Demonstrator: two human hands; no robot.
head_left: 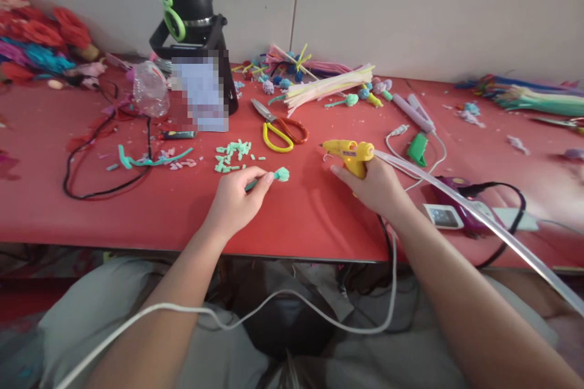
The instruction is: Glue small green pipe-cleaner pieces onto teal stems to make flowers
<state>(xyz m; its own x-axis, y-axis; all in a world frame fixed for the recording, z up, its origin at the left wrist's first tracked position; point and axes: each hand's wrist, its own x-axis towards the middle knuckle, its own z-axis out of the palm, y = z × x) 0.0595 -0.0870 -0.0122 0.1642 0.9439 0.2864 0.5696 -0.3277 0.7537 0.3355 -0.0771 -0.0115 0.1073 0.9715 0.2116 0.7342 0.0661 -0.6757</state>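
Observation:
My left hand point(241, 197) pinches the stem of a small mint-green flower point(282, 174) between thumb and fingers, its head pointing right. My right hand point(376, 185) is wrapped round the handle of a yellow glue gun point(344, 149), whose nozzle points left, above the red table point(301, 219). A long clear glue stick point(483, 219) runs from the gun's back to the lower right. Beyond my left hand lie several short mint-green pieces point(233, 155). Scissors point(279, 127) with one yellow and one red handle lie behind the two hands.
A black bottle point(187, 6) stands at the back left, near a clear plastic cup point(150, 90). Bundles of pale fuzzy stems point(331, 86) lie at the back. On the right are a green clip-like object point(417, 149), a purple power strip point(460, 209) and cables.

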